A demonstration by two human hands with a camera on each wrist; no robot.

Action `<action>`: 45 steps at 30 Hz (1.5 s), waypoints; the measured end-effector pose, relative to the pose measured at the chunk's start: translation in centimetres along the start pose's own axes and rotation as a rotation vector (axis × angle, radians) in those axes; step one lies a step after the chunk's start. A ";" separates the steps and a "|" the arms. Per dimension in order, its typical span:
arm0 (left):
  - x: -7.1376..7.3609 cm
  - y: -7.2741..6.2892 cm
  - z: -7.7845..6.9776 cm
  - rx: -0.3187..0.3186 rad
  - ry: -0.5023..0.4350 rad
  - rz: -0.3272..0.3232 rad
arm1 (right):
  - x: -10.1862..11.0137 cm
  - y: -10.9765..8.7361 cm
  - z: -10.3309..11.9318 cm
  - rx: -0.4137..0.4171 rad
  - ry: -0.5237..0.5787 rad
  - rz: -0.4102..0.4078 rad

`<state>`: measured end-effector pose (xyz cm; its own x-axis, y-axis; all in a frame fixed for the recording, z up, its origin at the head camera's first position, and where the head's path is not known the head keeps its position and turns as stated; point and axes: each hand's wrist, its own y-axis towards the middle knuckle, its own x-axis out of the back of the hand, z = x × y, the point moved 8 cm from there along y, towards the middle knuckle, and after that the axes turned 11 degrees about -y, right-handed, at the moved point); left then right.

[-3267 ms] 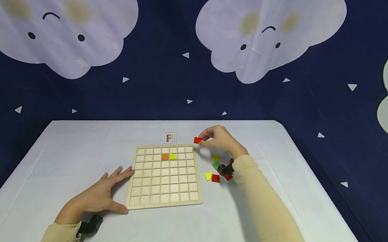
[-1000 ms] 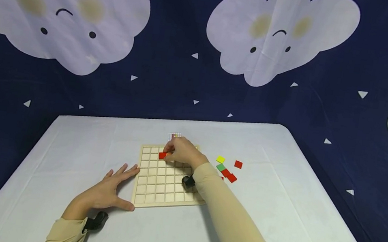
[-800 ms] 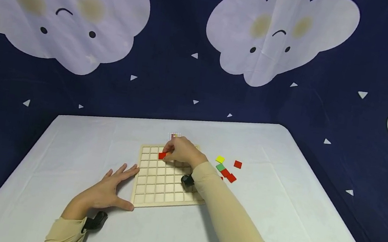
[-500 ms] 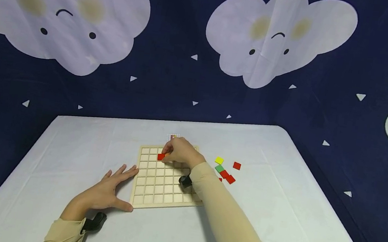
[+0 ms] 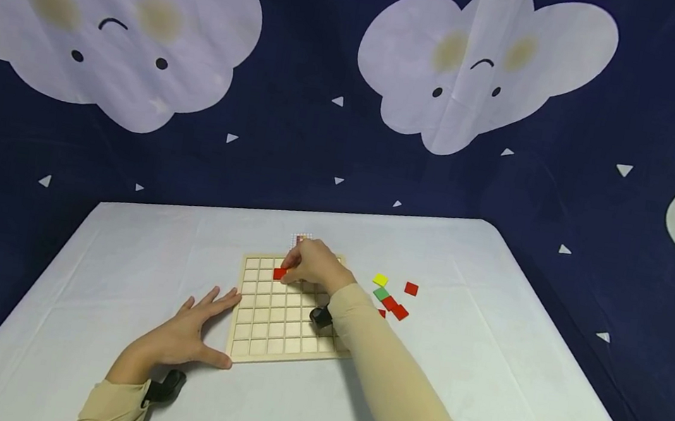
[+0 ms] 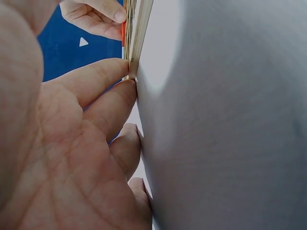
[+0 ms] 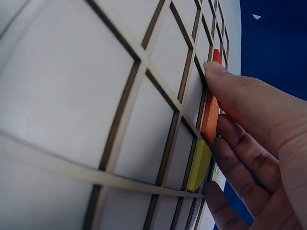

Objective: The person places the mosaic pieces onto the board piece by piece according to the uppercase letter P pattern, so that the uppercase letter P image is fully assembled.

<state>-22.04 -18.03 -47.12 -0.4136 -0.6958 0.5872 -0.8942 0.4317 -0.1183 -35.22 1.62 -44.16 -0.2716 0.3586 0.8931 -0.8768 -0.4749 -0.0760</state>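
Over the board (image 5: pixel 260 331), I see the right hand (image 5: pixel 315 263) pinching a red tile (image 5: pixel 279 275); the left hand (image 5: pixel 175 336), fingers spread, touches the board's side.

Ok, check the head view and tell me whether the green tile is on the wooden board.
No, the green tile lies on the white table, to the right of the wooden board.

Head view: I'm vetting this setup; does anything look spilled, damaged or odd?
Yes: the two cloud faces on the backdrop are upside down, mouths above eyes. Loose tiles lie scattered right of the board; I see no spill or damage.
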 end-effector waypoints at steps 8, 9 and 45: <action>0.0 0.0 -0.1 -0.006 0.001 0.003 | -0.2 0.1 -0.1 -0.005 0.010 -0.005; 0.0 0.0 -0.1 -0.006 0.000 0.003 | -0.2 0.1 -0.1 -0.008 0.013 -0.005; 0.1 0.0 0.2 0.000 -0.010 0.007 | 0.6 -2.5 -1.0 0.182 -0.055 -0.065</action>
<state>-22.13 -18.24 -47.19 -0.4218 -0.6983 0.5784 -0.8911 0.4369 -0.1224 -33.58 3.87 -43.84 -0.1900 0.3516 0.9167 -0.8043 -0.5912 0.0600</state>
